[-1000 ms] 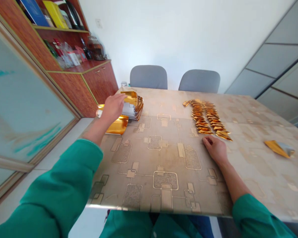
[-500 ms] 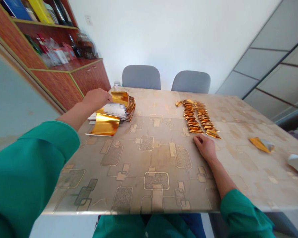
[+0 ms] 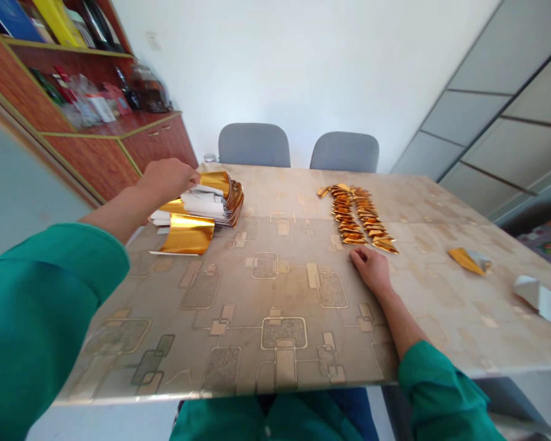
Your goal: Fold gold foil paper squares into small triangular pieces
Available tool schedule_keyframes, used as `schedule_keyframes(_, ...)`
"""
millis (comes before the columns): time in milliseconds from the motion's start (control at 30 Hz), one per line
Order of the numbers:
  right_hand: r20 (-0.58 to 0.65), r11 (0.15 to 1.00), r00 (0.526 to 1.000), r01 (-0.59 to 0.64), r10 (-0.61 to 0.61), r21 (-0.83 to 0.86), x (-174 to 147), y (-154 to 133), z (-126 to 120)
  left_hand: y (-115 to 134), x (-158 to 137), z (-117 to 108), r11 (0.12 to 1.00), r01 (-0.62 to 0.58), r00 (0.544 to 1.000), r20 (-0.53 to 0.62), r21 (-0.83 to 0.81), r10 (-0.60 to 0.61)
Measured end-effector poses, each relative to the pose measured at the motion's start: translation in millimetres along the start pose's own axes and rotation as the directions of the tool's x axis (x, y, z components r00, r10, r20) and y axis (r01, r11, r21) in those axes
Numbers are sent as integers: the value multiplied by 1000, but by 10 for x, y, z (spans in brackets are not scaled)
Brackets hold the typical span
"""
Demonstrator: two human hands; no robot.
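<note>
At the far left of the table, my left hand pinches the edge of a sheet at the top of a stack of gold foil paper. The stack's sheets are gold on one face and white on the other, with curled ends. A loose gold sheet lies in front of it, bowed upward. My right hand rests on the table with fingers curled in, and I see nothing in it. Just beyond it stand two rows of folded gold foil pieces, set close together.
A patterned cloth covers the table. On the right lie a folded gold piece and a white-and-gold paper piece. Two grey chairs stand at the far side. A wooden cabinet is at the left.
The view has shifted slightly to the right. My left hand stays at the stack, and the sheet's end under its fingers has lifted a little. The right hand rests as before.
</note>
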State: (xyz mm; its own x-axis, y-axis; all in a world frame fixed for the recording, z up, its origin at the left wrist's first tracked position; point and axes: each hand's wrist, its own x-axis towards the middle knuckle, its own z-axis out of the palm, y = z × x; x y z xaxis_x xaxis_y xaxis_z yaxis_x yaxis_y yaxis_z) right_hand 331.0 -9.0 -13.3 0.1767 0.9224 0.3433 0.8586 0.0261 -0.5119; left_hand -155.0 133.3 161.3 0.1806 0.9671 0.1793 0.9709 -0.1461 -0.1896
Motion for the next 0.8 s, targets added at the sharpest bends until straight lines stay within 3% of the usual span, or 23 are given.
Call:
schedule_keyframes(267, -13, 994, 998, -59, 61, 94, -25, -43, -24, 140, -214, -185, 992, -83, 993, -89, -96, 74)
schedule_keyframes(400, -33, 993, 997, -71, 74, 95, -31, -55, -28, 360, -426, -180, 916, -187, 982, -82, -355, 168)
schedule_keyframes(467, -48, 993, 997, -49, 54, 104, -27, -78, -38, 532, -573, -130, 790, -230, 961, -7, -569, 275)
schedule_keyframes(567, -42, 977, 999, 30, -21, 211, -20, -166, -55, 858, -830, -26, 513, -245, 860, 60, -822, 507)
schedule_keyframes(700, 50, 886, 987, 116, -154, 449, -55, -373, -29, 1358, -1123, 181, 170, 2, 695, 124, -985, 708)
schedule_keyframes(733, 100, 853, 979, 103, -178, 512, -78, -429, -9, 1481, -1166, 253, 91, 54, 677, 104, -994, 729)
schedule_keyframes(800, 242, 762, 944, 16, -226, 647, -138, -533, 35, 1704, -1206, 412, 41, 111, 646, 103, -993, 756)
